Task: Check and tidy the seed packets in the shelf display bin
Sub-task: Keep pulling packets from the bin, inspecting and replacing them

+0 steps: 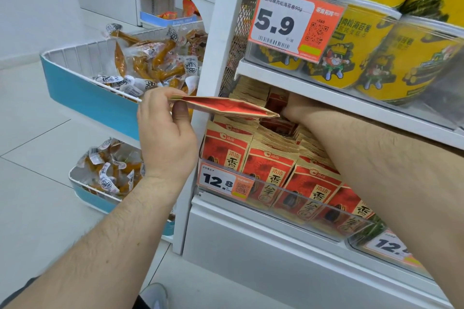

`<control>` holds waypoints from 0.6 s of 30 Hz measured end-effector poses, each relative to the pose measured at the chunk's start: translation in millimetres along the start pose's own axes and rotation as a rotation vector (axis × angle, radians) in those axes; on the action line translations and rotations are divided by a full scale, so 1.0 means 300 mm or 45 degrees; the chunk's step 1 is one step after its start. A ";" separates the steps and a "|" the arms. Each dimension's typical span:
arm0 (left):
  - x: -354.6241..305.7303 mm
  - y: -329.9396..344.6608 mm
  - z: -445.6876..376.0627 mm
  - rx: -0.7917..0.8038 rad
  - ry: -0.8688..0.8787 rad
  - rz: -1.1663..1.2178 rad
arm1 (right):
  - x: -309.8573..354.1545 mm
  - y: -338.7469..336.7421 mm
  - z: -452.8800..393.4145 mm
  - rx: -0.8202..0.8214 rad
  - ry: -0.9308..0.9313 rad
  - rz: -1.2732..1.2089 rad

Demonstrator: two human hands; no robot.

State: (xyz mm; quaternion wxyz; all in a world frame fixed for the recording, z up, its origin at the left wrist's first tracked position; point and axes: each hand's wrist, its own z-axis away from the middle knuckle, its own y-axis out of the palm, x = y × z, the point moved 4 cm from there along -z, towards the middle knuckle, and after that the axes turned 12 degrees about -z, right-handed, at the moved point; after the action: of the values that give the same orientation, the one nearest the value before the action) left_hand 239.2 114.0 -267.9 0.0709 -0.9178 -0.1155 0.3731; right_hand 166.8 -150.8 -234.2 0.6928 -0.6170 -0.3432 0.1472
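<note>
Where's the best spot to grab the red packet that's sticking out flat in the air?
Pinch the red packet by its flat near end, coming from the left, as the left hand does. It lies level and thin there; its far tip points into the bin.

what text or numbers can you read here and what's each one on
"5.9": orange price tag on the upper shelf; its small print is too blurred.
"12.8": price tag on the clear bin front.
"12." cut off: tag at lower right.
"洽洽" and "香": red seed packets.
Basket snack labels: unreadable.

We stood in a shop: orange price tags (296, 23) at one o'clock, snack bins (82, 88) at nine.
</note>
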 end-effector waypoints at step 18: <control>0.002 0.002 0.000 0.010 -0.005 0.008 | 0.003 -0.007 0.035 0.088 -0.045 0.120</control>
State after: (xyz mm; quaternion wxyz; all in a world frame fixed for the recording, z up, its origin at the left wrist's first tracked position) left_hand 239.7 113.8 -268.5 0.0731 -0.9171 -0.1112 0.3758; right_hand 160.0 -142.7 -231.9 0.6996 -0.6056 -0.3207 0.2024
